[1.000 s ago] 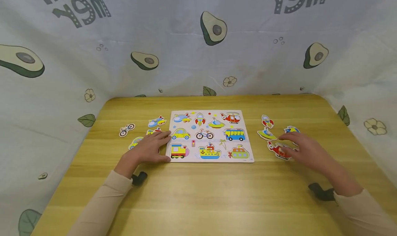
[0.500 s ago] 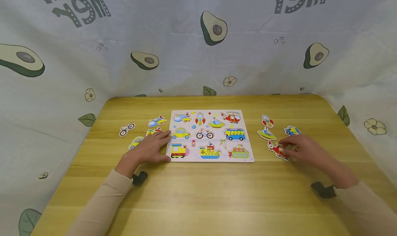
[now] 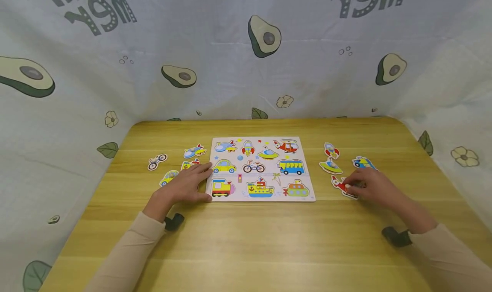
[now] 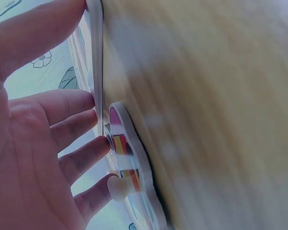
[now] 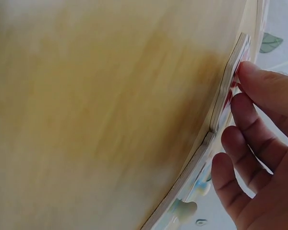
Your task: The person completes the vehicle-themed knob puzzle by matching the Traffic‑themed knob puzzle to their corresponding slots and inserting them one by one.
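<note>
Head view first: the puzzle board (image 3: 239,197) lies flat on the table (image 3: 261,240), a broad stretch of wood in front of its near edge and a narrower band behind. On its left, the airplane piece (image 3: 195,151), car piece (image 3: 168,178) and bicycle piece (image 3: 157,162) lie well apart from the rim, and the left hand (image 3: 183,185) partly covers another yellow piece (image 3: 187,164). Off the right edge there's a strip of open wood, then the rocket piece (image 3: 331,150), the flying-saucer piece (image 3: 331,166) and a blue-and-yellow vehicle piece (image 3: 361,162). And here's the grip: the right hand (image 3: 370,186) has thumb and forefinger nearly closed at the knob of the red helicopter piece (image 3: 339,184), just below the saucer. The left lies spread, fingertips at the board's left edge.

Over to the left wrist: fingers long and parted, tips against that edge, holding nothing, with a knobbed piece right beside the little finger.

Now the right wrist: thumb and forefinger pinch at the red face of the piece, only a slim gap between their tips; the other fingers bend loosely, near a second knobbed piece (image 5: 186,208).
</note>
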{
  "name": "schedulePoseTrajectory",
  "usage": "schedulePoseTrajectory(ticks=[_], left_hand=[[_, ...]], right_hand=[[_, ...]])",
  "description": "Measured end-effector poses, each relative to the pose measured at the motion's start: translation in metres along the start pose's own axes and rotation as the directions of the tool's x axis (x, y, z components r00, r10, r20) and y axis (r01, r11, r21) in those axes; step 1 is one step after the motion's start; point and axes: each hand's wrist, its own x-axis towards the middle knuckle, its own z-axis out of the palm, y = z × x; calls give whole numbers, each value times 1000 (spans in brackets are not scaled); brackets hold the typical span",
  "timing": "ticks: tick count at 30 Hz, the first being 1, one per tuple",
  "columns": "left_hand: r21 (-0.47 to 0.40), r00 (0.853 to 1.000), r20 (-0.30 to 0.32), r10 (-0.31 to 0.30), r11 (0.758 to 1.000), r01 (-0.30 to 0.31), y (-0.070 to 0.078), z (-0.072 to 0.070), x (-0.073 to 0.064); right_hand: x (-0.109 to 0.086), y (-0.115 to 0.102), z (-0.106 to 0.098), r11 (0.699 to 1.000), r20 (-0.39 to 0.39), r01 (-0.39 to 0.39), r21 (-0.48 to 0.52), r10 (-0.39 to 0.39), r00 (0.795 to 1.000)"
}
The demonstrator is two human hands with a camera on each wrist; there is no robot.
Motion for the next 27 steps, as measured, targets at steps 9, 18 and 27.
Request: schedulePoseTrajectory(ticks=[9,18,27], left_hand=[[10,1000,-16,16,1000,-16,-1,1,0],[-6,1000,-20,10,1000,-10,-1,2,-1],[0,1000,-18,-3,1000,3,0,3,-1]], right_hand=[[3,-1,-3,999,-34,34,-20,-34,999],[26,-10,-21,996,-72,77,-33,-79,994],[51,-24,-31,1000,15,-9,-25,10,1000]])
